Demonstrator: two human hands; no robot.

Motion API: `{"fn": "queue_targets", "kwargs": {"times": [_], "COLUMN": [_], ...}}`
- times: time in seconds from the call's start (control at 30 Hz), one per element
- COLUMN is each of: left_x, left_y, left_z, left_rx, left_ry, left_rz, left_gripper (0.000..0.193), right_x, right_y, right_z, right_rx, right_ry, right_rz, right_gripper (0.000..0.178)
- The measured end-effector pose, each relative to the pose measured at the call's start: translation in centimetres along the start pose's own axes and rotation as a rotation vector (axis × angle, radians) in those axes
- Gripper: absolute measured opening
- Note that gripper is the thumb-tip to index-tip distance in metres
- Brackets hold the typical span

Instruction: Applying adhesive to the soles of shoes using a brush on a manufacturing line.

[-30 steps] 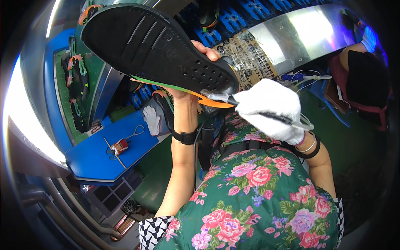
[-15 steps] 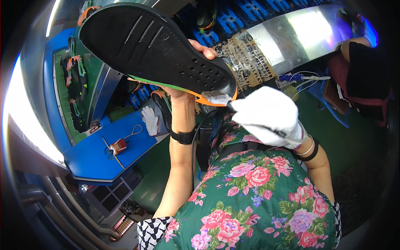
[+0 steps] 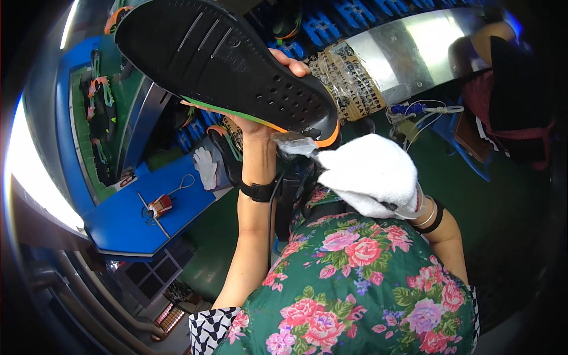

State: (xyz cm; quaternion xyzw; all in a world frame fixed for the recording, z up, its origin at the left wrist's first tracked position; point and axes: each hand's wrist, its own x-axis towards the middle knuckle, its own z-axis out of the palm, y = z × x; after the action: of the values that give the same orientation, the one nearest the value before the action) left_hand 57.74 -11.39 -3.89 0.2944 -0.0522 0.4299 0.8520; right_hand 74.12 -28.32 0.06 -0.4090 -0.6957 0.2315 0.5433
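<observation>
Brightest on your left: a white strip (image 3: 35,174) burns out completely, and a thin tube (image 3: 70,23) glows at the far left. You get hard glare off the metal panel (image 3: 423,47), far right, with violet-blue fringing beyond it. Your right grip (image 3: 371,174), gloved in white, nears overexposure. The black sole (image 3: 228,65) stays legible, faint sheen on its grooves; your brush (image 3: 294,145) looks soft. Floor (image 3: 449,177) at right: dim. Fisheye bows straight edges; the margins fall to black.
</observation>
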Motion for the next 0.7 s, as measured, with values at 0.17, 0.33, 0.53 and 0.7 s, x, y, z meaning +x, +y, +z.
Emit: {"fn": "queue_targets", "kwargs": {"times": [0.17,0.33,0.53,0.7], "left_x": [-0.6,0.1,-0.1,0.0], "left_y": [-0.2,0.0,-0.9,-0.1], "left_z": [-0.2,-0.7,0.7,-0.3], "left_rx": [0.041,0.128,0.056,0.174], "left_ry": [0.088,-0.026,0.066,0.014], "left_rz": [-0.009,0.062,0.098,0.103], "left_gripper": [0.115,0.099,0.089,0.079], "right_x": [1.1,0.4,1.7,0.9], "right_y": [0.3,0.1,-0.1,0.6], "right_z": [-0.5,-0.8,-0.3,-2.2], "right_rx": [0.125,-0.020,0.159,0.026], "right_ry": [0.025,0.053,0.022,0.039], "right_rz": [-0.010,0.124,0.029,0.129], "right_gripper": [0.030,0.024,0.027,0.025]}}
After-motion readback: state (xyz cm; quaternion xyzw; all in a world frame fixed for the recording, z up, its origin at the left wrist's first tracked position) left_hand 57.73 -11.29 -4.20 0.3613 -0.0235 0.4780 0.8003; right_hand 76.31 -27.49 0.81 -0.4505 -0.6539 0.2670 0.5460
